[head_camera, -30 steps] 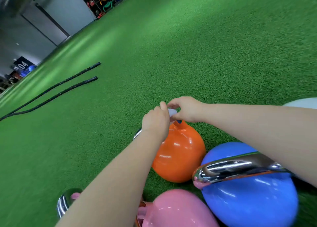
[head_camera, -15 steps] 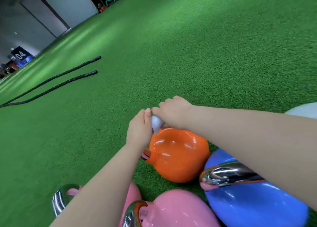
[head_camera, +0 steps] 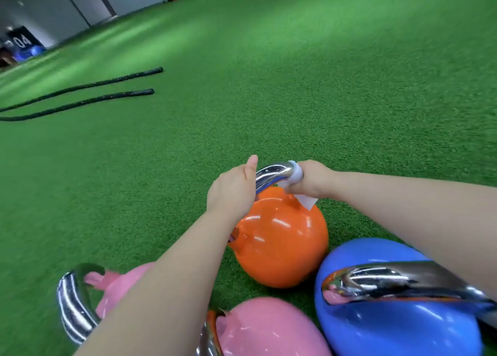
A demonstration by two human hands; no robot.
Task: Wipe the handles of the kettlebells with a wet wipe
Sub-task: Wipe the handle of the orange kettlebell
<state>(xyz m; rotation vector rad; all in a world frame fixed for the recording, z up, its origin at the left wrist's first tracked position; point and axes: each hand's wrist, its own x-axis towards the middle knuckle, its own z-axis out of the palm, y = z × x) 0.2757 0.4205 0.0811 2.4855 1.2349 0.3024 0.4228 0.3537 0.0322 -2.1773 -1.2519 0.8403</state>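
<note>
An orange kettlebell [head_camera: 279,242] stands on the green turf, its chrome handle [head_camera: 271,174] arching over the top. My left hand [head_camera: 232,191] grips the handle's left end, thumb raised. My right hand [head_camera: 312,178] grips the right end with a white wet wipe [head_camera: 297,174] wrapped round the metal; a corner of the wipe hangs below the hand. A blue kettlebell [head_camera: 390,326] with a chrome handle [head_camera: 390,280] lies at the lower right. Two pink kettlebells [head_camera: 269,328] [head_camera: 118,285] sit at the bottom, partly behind my left forearm.
Two black battle ropes [head_camera: 80,94] lie on the turf at the left. Grey walls and a dark sign marked 04 [head_camera: 21,42] are far back left. Green turf [head_camera: 322,86] stretches ahead and to the right.
The orange kettlebell's chrome handle has come into view between my hands. My right hand with the wipe has slid to the handle's right end, and my left hand holds the left end.
</note>
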